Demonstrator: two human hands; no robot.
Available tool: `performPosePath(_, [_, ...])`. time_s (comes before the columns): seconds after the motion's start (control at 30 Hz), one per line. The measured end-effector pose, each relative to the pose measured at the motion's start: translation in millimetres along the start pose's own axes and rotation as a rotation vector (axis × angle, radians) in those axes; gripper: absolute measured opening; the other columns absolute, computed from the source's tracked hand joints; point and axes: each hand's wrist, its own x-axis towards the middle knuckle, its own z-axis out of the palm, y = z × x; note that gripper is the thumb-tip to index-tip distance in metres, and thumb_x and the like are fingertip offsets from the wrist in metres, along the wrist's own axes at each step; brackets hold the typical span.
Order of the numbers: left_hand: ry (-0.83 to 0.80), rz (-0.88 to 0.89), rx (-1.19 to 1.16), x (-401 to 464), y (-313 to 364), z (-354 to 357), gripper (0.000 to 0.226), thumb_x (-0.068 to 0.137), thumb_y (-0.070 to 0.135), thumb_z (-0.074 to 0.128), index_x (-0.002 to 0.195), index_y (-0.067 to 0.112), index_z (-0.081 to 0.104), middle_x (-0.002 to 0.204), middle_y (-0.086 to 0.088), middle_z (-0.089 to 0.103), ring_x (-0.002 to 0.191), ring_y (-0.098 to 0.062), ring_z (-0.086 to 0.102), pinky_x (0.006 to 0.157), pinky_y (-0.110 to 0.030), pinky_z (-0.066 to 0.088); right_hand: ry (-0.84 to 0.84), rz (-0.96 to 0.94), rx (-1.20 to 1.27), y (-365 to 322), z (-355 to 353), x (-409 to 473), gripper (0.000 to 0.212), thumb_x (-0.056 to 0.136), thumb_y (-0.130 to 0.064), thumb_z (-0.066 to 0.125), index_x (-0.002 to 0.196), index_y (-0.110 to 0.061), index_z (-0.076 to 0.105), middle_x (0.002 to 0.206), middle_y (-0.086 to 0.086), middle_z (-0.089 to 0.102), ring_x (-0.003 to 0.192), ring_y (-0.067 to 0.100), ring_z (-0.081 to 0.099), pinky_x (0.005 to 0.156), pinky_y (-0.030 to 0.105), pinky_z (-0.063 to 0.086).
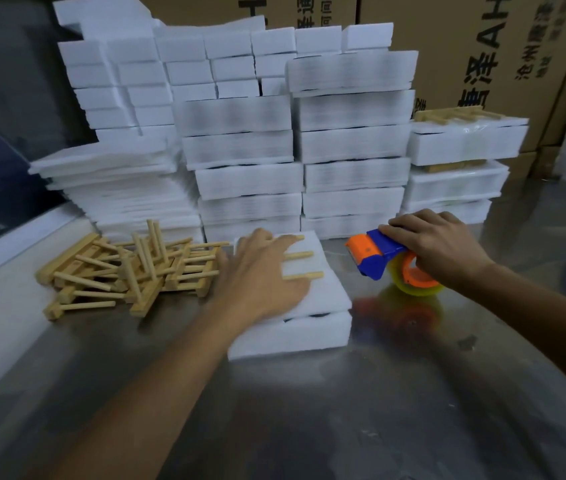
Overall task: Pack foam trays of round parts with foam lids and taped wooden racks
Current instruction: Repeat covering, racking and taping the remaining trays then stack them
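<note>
White foam tray point(288, 336), lidded, sits mid-table point(344, 427); my left hand point(261, 271) presses a wooden rack point(300, 256) flat on its lid, fingers straight. My right hand point(437, 244), just right, grasps the orange-blue tape dispenser point(375, 252).

L hand point(261, 271) lies flat, palm down, fingers straight and a bit spread, arm stretched fwd; R hand point(437, 244) to its right, fingers curled in grip, wrist bent

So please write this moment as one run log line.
left hand: presses wooden rack on foam lid | right hand: grips tape dispenser
</note>
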Motion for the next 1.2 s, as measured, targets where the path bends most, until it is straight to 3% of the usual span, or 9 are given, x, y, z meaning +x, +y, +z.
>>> performPosePath(0.1, [-0.001,0.249,0.186,-21.1,46.1,23.6,0.089,0.058,0.094,0.039,0.134,0.046,0.035,0.149,0.005,0.032,0.138,-0.026,0.026,0.105,-0.069,0.004,0.008,0.012,0.017,-1.4,-0.6,3.3,0.083,0.043,0.01,0.083,0.123,-0.009,0.067,0.113,0.015,0.069,0.095,0.04,0.065,0.07,0.046,0.052])
performPosePath(0.17, [-0.043,0.328,0.361,-31.8,59.3,39.3,0.076,0.072,0.083,0.043,0.134,0.039,0.039,0.153,-0.002,0.026,0.141,-0.033,0.019,0.099,-0.077,-0.001,0.013,0.013,0.024,2.6,-1.4,2.0,0.081,0.048,0.012,0.08,0.125,-0.01,0.066,0.115,0.015,0.068,0.097,0.04,0.064,0.07,0.046,0.051])
performPosePath(0.3, [0.059,0.298,0.358,-32.5,54.8,43.9,0.045,0.088,0.051,0.048,0.129,0.032,0.05,0.15,-0.002,0.031,0.14,-0.03,0.022,0.1,-0.078,0.006,0.008,0.034,0.066,13.1,-2.5,-8.3,0.078,0.059,0.015,0.072,0.132,-0.011,0.061,0.123,0.013,0.065,0.103,0.041,0.06,0.072,0.048,0.05])
performPosePath(0.57, [0.11,0.283,0.318,-33.9,54.1,41.0,0.038,0.08,0.043,0.057,0.113,0.025,0.062,0.134,-0.004,0.053,0.137,-0.03,0.038,0.1,-0.077,0.019,0.009,0.03,0.13,17.6,-2.8,-13.2,0.076,0.063,0.017,0.069,0.133,-0.009,0.059,0.125,0.015,0.063,0.106,0.042,0.057,0.073,0.053,0.05])
performPosePath(0.77, [0.343,0.33,0.163,-30.3,43.0,43.5,0.016,0.067,0.027,0.069,0.078,0.017,0.064,0.099,-0.003,0.067,0.111,-0.03,0.062,0.091,-0.07,0.04,-0.048,-0.054,-0.037,6.8,-4.0,-9.3,0.078,0.063,0.004,0.078,0.136,-0.015,0.057,0.128,0.011,0.062,0.108,0.039,0.057,0.076,0.049,0.047])
performPosePath(0.87, [0.414,0.346,0.122,-28.0,37.4,43.1,0.009,0.07,0.019,0.07,0.074,0.014,0.065,0.096,-0.005,0.068,0.103,-0.029,0.065,0.094,-0.067,0.04,-0.056,-0.114,-0.124,-5.1,-6.0,-3.1,0.075,0.058,0.001,0.083,0.129,-0.01,0.062,0.117,0.013,0.065,0.099,0.04,0.061,0.072,0.049,0.049])
performPosePath(0.97, [0.283,0.389,0.228,-32.1,31.6,43.5,0.032,0.075,0.037,0.073,0.097,0.015,0.069,0.119,-0.007,0.063,0.12,-0.028,0.056,0.104,-0.07,0.029,-0.059,-0.149,-0.2,-14.5,-5.2,2.0,0.056,0.072,0.0,0.064,0.127,-0.012,0.063,0.114,0.012,0.066,0.098,0.038,0.061,0.073,0.047,0.048])
performPosePath(1.07, [-0.017,0.413,0.247,-30.7,15.1,30.8,0.071,0.075,0.061,0.065,0.136,0.036,0.039,0.153,0.0,0.027,0.147,-0.018,0.013,0.113,-0.067,0.0,-0.103,-0.156,-0.236,-20.8,-5.0,4.8,0.051,0.086,-0.006,0.041,0.134,-0.017,0.053,0.122,0.007,0.059,0.108,0.034,0.055,0.081,0.046,0.044])
performPosePath(1.2, [-0.146,0.496,0.367,-19.8,-8.2,5.9,0.087,0.07,0.059,0.072,0.14,0.049,0.022,0.154,0.003,0.02,0.146,-0.018,0.007,0.111,-0.067,-0.001,-0.149,-0.181,-0.271,-29.0,-2.2,8.7,0.047,0.094,-0.009,0.044,0.14,-0.02,0.043,0.13,0.005,0.051,0.116,0.031,0.048,0.087,0.046,0.041])
